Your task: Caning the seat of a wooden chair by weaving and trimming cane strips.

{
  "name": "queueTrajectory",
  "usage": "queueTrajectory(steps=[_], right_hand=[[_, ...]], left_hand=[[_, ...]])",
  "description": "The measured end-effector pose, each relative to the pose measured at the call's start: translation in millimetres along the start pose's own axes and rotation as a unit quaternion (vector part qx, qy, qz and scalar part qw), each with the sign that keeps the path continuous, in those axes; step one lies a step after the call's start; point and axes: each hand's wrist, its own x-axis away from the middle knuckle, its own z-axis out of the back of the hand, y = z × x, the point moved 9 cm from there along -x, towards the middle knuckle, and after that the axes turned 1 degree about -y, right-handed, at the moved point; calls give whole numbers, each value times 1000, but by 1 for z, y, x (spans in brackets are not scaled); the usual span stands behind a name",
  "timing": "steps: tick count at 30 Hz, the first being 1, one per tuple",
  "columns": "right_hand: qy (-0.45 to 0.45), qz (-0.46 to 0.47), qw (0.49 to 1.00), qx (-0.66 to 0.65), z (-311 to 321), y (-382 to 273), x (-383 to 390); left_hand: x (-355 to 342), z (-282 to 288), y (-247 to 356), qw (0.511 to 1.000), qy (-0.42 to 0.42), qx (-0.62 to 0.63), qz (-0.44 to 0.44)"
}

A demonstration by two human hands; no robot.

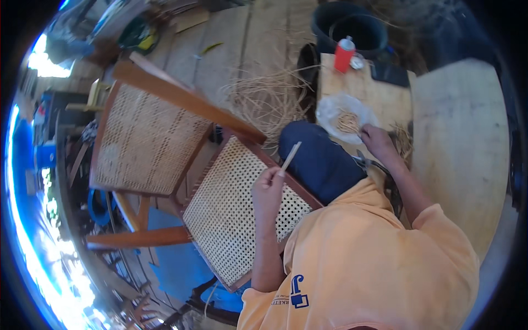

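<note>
Strips point(291, 155), pale and narrow, in left hand point(268, 188), above the woven chair seat point(231, 214) and just beside the dark-clothed knee point(313, 157). Pinched at the lower end between thumb and fingers, with no visible gap in this grip, and with the longer part free, pointing away from the body and a little to the right. Perhaps two pieces side by side; cannot tell for sure.

On the right side, right hand point(379, 144) at the edge of a clear plastic bag point(325, 110) on the wooden bench point(388, 102), with fingers bent close to the short pale pieces point(347, 122) inside. Cannot tell how far open, or whether holding any piece.

As judgement: very light to lift, dry rather than slippery, rather stiff at such short length, but likely to split or snap under sharp bending. Better to hold flat between thumb and forefinger, near one end, gently and without twisting. For the bag, soft and easily dragged, better to reach inside from above than to pull at the rim.
</note>
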Motion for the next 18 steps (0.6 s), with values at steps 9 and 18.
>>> queueTrajectory(steps=[9,18], right_hand=[[-46,-146,941,302,-23,92,90],[-228,-137,964,16,12,22,84]], left_hand=[[-11,-14,39,996,-9,-17,-92],[-43,-47,91,974,-70,-144,-157]])
